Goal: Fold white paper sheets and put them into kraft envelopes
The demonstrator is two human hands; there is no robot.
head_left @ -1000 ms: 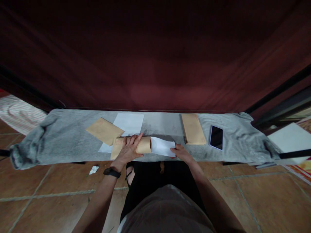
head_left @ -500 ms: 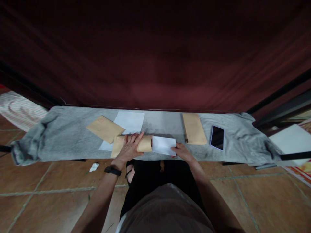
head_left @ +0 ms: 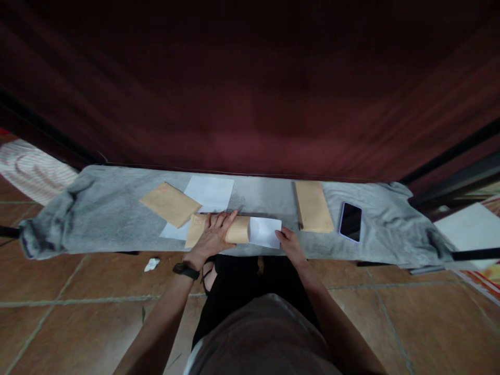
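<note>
My left hand (head_left: 213,237) lies flat, fingers spread, on a brown envelope (head_left: 238,229) on the grey cloth (head_left: 97,219). A folded white paper (head_left: 265,232) sticks out of the envelope's right end. My right hand (head_left: 288,242) pinches the paper's right lower corner. A black watch sits on my left wrist.
A second brown envelope (head_left: 169,204) and a white sheet (head_left: 211,193) lie to the left on the cloth. A stack of brown envelopes (head_left: 312,205) and a black phone (head_left: 350,221) lie to the right. A dark red curtain hangs behind. The floor is tiled.
The white paper has slid a little further left into the envelope, with my right hand following it. My left hand stays pressed on the envelope.
</note>
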